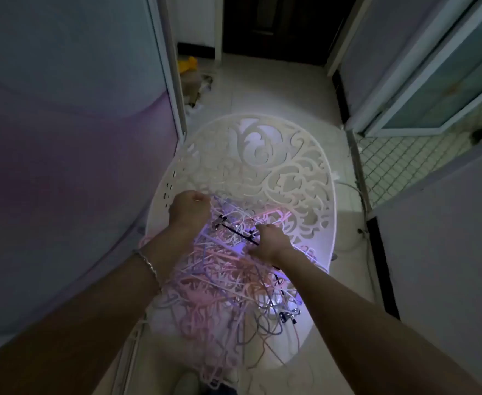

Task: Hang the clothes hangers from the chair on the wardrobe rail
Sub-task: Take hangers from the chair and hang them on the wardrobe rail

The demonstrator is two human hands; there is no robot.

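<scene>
A white chair (262,155) with an ornate cut-out back stands in front of me. On its seat lies a tangled pile of clothes hangers (220,280), pink, lilac and white, with a black clip hanger (238,233) on top. My left hand (190,209) is curled at the pile's far left edge and grips thin hangers against the chair back. My right hand (271,242) is closed on the black clip hanger's bar near its right clip. No wardrobe rail is in view.
A pale wall or cabinet side (63,138) rises close on the left. A narrow tiled corridor (277,89) leads to a dark doorway. Boxes and a yellow item (188,65) lie on the floor at the back left. A glass door (433,81) stands open on the right.
</scene>
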